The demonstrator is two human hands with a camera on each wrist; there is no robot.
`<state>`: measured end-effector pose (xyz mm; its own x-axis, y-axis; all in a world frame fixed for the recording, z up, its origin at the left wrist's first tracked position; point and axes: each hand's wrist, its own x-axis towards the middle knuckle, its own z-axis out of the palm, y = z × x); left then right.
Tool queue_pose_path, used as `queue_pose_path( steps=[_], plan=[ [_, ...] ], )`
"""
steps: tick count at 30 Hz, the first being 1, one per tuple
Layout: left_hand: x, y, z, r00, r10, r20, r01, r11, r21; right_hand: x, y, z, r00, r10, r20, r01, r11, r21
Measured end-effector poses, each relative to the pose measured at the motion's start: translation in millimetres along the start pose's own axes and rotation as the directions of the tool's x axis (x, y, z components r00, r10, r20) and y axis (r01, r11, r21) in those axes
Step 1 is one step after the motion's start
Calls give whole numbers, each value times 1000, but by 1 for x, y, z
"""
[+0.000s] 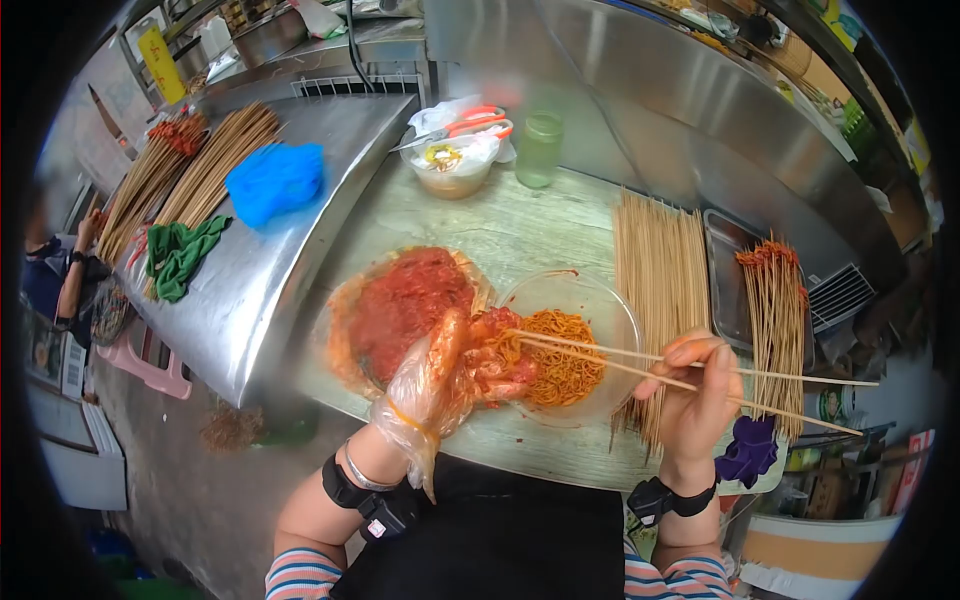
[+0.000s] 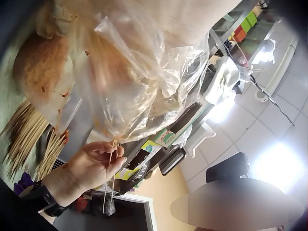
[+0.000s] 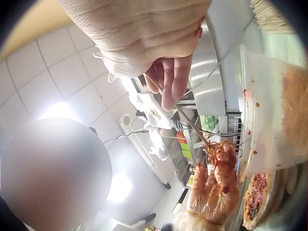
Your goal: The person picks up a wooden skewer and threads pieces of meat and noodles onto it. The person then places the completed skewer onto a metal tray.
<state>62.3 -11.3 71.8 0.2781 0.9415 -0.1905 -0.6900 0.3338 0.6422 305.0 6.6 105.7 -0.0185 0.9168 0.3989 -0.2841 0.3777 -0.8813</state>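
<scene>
My left hand (image 1: 425,375), in a clear plastic glove with an orange band, holds a piece of red, sauce-coated food (image 1: 512,378) over the near-left rim of a clear bowl (image 1: 622,300). Orange shredded strips (image 1: 570,372) lie inside that bowl. Two thin wooden sticks (image 1: 640,372) are pinched in my bare right hand (image 1: 697,390), their tips touching strips at the left hand. The right wrist view shows the gloved fingers (image 3: 226,175) curled round the red food. Left of the bowl sits a plastic-lined container of red mixture (image 1: 410,300).
Bare skewers (image 1: 660,290) lie right of the bowl, beside a metal tray (image 1: 722,250) and loaded skewers (image 1: 775,320). Behind are a tub with scissors (image 1: 455,180) and a green jar (image 1: 540,150). A steel counter at left holds more skewers (image 1: 215,165) and a blue bag (image 1: 275,185).
</scene>
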Motion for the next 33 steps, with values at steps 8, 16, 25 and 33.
queue_pose_path(
  steps=[8, 16, 25, 33],
  plan=[
    [-4, -5, 6, 988, 154, -12, -136, 906, 401, -2, -3, -3, 999, -34, 1, 34, 998, -57],
    [-4, -3, 3, 997, 71, -39, -68, 995, 69, -5, 2, 3, 997, -12, 80, 15, 999, -35],
    [-4, -3, 2, 990, 37, -133, -10, 980, 198, 2, 5, 0, 994, 97, 48, -97, 995, -2],
    [-5, 1, 1, 989, 65, -130, -45, 987, 153, 15, -3, -20, 991, 131, -41, -120, 971, 206]
  ],
)
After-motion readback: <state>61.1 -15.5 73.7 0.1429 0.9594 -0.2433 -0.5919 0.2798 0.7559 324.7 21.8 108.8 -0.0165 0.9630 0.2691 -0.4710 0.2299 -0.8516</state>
